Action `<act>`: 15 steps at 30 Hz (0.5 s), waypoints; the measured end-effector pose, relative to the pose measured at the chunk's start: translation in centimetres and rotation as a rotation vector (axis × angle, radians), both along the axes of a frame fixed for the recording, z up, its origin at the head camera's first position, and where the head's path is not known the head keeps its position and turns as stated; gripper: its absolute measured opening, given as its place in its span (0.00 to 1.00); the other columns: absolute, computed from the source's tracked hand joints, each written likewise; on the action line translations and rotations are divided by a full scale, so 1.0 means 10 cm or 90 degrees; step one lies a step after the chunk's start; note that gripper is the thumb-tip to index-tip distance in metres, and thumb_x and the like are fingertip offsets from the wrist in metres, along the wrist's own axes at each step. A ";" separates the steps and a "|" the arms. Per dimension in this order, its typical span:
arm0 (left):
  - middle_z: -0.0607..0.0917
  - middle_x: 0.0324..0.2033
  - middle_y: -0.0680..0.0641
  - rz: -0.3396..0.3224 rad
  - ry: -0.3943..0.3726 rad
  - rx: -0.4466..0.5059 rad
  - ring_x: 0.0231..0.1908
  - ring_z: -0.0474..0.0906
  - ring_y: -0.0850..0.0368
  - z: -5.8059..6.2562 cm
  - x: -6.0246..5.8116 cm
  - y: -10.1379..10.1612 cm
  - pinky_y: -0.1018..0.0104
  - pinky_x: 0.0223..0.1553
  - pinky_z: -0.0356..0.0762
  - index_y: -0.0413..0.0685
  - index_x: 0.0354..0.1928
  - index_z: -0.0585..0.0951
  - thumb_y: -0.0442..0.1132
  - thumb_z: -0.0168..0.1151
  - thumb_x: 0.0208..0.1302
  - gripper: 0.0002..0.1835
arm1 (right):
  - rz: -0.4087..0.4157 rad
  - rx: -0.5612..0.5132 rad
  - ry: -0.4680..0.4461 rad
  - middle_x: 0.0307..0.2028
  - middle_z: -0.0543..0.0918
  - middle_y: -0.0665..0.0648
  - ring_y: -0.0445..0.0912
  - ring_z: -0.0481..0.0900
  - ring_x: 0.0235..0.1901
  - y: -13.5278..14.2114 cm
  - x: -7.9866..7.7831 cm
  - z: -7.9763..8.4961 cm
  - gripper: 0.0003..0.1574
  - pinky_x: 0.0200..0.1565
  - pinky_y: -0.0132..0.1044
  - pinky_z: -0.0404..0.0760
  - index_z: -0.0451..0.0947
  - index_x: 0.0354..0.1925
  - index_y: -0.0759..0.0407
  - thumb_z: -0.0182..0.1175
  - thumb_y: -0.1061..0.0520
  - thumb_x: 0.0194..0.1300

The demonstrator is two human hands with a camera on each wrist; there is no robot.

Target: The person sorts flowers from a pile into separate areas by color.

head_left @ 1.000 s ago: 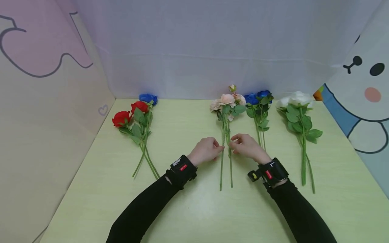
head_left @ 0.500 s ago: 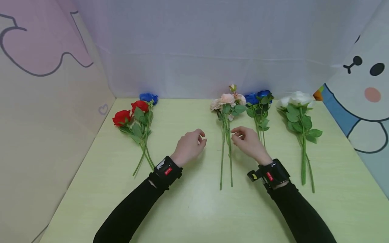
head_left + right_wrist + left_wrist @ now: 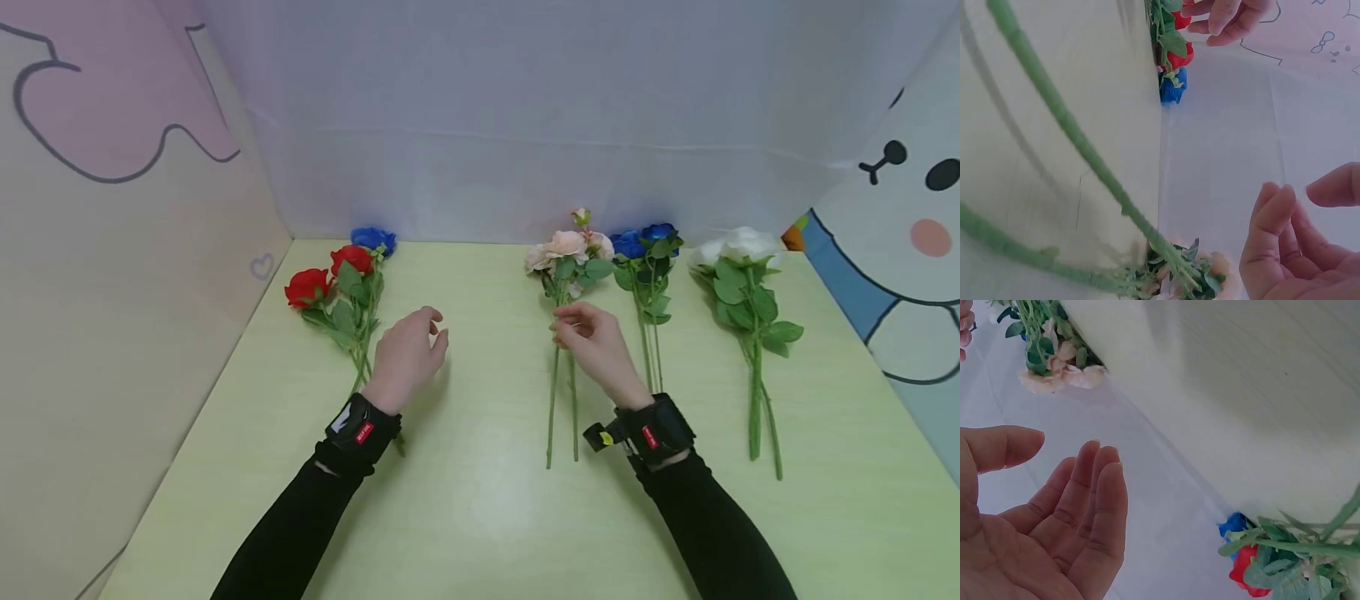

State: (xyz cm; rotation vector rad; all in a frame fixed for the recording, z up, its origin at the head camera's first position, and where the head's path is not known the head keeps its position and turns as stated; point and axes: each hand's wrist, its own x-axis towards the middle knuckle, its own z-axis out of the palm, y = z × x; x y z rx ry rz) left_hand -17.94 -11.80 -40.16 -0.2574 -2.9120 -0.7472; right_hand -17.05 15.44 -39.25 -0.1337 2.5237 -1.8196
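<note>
My left hand [image 3: 405,354] hovers at the right of the red roses [image 3: 307,287], in front of part of their stems. In the left wrist view its loosely bent fingers [image 3: 1105,512] and thumb stand apart, with nothing between them. The pale pink flowers [image 3: 566,244] lie right of the middle, their two green stems pointing toward me. Over these stems is my right hand [image 3: 600,350]. The right wrist view shows its thumb and fingers [image 3: 1266,231] bent, a small gap between the tips and no stem in it. A blue rose [image 3: 373,240] lies behind the red ones.
Blue roses [image 3: 628,244] lie just right of the pink flowers. Farther right are white roses [image 3: 746,243] with long thick stems. A white cloth backdrop [image 3: 480,192] rises behind the pale table [image 3: 480,533], and printed cloth panels stand at both sides.
My left hand has let go of the pink flowers' stem and moved left to the red roses. My right hand has shifted slightly left and up over the pink flowers' stems.
</note>
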 end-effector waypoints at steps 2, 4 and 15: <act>0.88 0.40 0.42 0.012 0.010 -0.004 0.30 0.81 0.48 0.00 0.00 -0.08 0.60 0.27 0.75 0.39 0.53 0.81 0.41 0.59 0.71 0.16 | 0.002 -0.028 -0.005 0.46 0.81 0.67 0.37 0.81 0.36 -0.06 0.00 -0.01 0.18 0.45 0.33 0.84 0.75 0.58 0.69 0.55 0.62 0.73; 0.88 0.41 0.40 0.021 0.014 -0.005 0.31 0.82 0.47 0.00 0.00 -0.15 0.57 0.29 0.78 0.37 0.54 0.81 0.40 0.59 0.71 0.16 | 0.009 -0.047 -0.007 0.46 0.81 0.67 0.35 0.80 0.35 -0.13 0.00 -0.01 0.19 0.44 0.30 0.83 0.75 0.58 0.70 0.55 0.62 0.73; 0.86 0.43 0.37 0.095 -0.023 -0.012 0.35 0.82 0.43 -0.03 0.10 -0.55 0.54 0.28 0.78 0.35 0.57 0.78 0.41 0.58 0.71 0.19 | 0.042 -0.106 -0.034 0.44 0.82 0.61 0.38 0.82 0.36 -0.51 0.01 0.04 0.18 0.43 0.28 0.83 0.76 0.58 0.67 0.55 0.62 0.73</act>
